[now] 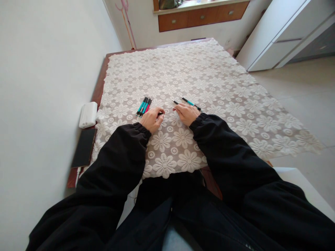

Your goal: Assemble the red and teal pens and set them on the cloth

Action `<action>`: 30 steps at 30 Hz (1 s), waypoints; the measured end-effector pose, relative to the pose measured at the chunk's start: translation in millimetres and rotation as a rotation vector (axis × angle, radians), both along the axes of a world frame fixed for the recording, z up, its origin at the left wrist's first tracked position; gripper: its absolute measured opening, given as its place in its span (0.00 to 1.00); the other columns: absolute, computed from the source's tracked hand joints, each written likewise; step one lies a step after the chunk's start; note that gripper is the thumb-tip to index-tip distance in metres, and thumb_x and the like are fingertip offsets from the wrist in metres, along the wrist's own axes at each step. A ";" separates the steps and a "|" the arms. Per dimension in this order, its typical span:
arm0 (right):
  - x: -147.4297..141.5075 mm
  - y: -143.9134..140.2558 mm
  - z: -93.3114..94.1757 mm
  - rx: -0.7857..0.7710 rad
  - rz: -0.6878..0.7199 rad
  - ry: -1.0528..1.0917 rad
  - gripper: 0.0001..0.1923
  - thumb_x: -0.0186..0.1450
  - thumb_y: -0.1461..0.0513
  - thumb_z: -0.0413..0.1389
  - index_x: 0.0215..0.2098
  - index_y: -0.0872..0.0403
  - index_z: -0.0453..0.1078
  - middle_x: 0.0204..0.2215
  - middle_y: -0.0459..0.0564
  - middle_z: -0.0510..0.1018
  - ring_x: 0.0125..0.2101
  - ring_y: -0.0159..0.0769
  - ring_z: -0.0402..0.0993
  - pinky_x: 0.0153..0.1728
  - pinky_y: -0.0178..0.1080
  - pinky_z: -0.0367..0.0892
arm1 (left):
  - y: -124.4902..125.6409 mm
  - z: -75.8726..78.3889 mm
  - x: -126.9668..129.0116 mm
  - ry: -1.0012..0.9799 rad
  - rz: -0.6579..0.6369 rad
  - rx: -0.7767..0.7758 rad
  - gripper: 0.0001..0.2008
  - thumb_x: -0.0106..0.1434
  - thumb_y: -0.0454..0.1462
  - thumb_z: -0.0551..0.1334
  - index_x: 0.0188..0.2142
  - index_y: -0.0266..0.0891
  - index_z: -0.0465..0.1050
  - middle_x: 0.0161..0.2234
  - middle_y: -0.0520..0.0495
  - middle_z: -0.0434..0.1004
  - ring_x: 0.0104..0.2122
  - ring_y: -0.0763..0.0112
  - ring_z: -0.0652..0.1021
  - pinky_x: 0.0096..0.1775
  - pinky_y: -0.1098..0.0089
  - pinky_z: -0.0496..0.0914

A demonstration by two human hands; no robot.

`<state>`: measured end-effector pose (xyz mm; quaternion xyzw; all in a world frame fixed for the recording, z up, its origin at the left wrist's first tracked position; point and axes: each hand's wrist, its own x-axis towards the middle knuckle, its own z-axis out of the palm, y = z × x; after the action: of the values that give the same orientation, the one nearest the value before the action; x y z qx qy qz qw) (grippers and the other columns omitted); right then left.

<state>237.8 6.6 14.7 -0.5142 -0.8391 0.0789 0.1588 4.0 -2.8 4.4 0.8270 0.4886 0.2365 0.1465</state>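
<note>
A: What were the hands doing?

B: The left hand (pixel 152 119) lay on the lace cloth (pixel 235 104) that covered the counter (pixel 98 91). Its fingers were curled shut on a small black pen cap (pixel 160 113), which poked out toward the other hand. The right hand (pixel 186 113) was just beside it. Its fingers were bent down around a thin black pen piece (pixel 175 102), pinching the near end while the far end rested on the cloth.

A: Where were the other pens?

B: A little bunch of teal and black pens (pixel 144 106), with one pink one, lay side by side just past the left hand. One teal pen (pixel 190 103) lay alone, right behind the right hand.

A: What could have gone wrong?

B: I think the cap could have slipped, because it was so small. It might have rolled off or got caught in the holes of the lace. A sleeve could also have bumped the lone pen and sent it rolling.

A: Anything else there?

B: A white box (pixel 88 114) and a dark phone (pixel 84 147) sat at the left edge, near the wall.
</note>
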 end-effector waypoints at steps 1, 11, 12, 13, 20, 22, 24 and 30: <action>0.1 -0.2 0.6 -0.005 0.002 -0.015 0.18 0.75 0.61 0.45 0.53 0.51 0.76 0.51 0.53 0.81 0.41 0.42 0.77 0.38 0.40 0.62 | 0.1 -0.7 0.0 0.022 -0.002 0.012 0.18 0.68 0.39 0.58 0.54 0.39 0.74 0.46 0.42 0.81 0.44 0.60 0.78 0.52 0.60 0.71; -0.4 1.2 -2.6 -0.017 0.066 0.017 0.20 0.72 0.65 0.45 0.54 0.52 0.76 0.53 0.53 0.80 0.43 0.41 0.77 0.41 0.40 0.64 | 4.5 -1.2 -2.8 0.038 0.029 -0.010 0.10 0.68 0.39 0.60 0.40 0.38 0.79 0.41 0.42 0.81 0.43 0.59 0.78 0.48 0.62 0.71; -0.7 1.1 -3.0 -0.012 0.069 0.025 0.19 0.72 0.65 0.45 0.52 0.52 0.76 0.52 0.53 0.81 0.43 0.41 0.77 0.41 0.40 0.63 | 4.5 -0.9 -2.6 0.034 0.024 -0.011 0.10 0.68 0.39 0.60 0.41 0.38 0.79 0.40 0.42 0.81 0.43 0.60 0.78 0.48 0.62 0.71; -0.9 0.9 -3.3 -0.009 0.072 0.032 0.19 0.72 0.65 0.46 0.51 0.52 0.77 0.51 0.53 0.81 0.43 0.41 0.77 0.40 0.39 0.63 | 4.3 -0.8 -2.4 0.030 0.016 -0.012 0.10 0.68 0.39 0.60 0.41 0.38 0.79 0.40 0.42 0.80 0.42 0.60 0.78 0.47 0.62 0.70; -2.4 -1.0 -1.7 -0.021 0.112 0.025 0.16 0.72 0.61 0.48 0.47 0.53 0.77 0.44 0.54 0.83 0.40 0.42 0.77 0.37 0.40 0.60 | 2.6 -0.3 -0.4 0.038 -0.016 -0.002 0.10 0.67 0.40 0.61 0.42 0.39 0.80 0.38 0.44 0.79 0.38 0.63 0.76 0.44 0.63 0.70; -2.4 -0.9 -1.8 -0.029 0.119 0.023 0.16 0.73 0.60 0.47 0.47 0.53 0.77 0.44 0.54 0.83 0.40 0.42 0.77 0.37 0.40 0.59 | 2.7 0.5 -0.5 0.042 -0.015 -0.005 0.09 0.67 0.39 0.62 0.41 0.38 0.80 0.37 0.44 0.79 0.38 0.63 0.76 0.44 0.63 0.70; -2.0 -0.5 -2.4 -0.040 0.103 0.019 0.17 0.73 0.61 0.46 0.49 0.52 0.76 0.43 0.54 0.84 0.39 0.42 0.77 0.36 0.40 0.58 | 3.1 0.4 -1.0 0.049 -0.021 -0.008 0.09 0.67 0.39 0.62 0.40 0.38 0.80 0.37 0.44 0.79 0.38 0.63 0.76 0.44 0.63 0.70; -0.7 -0.2 -3.3 -0.052 0.094 0.003 0.15 0.71 0.62 0.46 0.46 0.52 0.74 0.37 0.53 0.83 0.33 0.42 0.74 0.33 0.40 0.54 | 3.6 -3.3 -2.1 0.045 -0.027 -0.002 0.10 0.69 0.39 0.60 0.42 0.38 0.79 0.38 0.44 0.79 0.39 0.63 0.77 0.45 0.63 0.70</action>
<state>237.1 6.4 11.3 -0.4780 -0.8598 0.1088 0.1426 1.9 0.8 1.1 0.8385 0.4808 0.2153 0.1393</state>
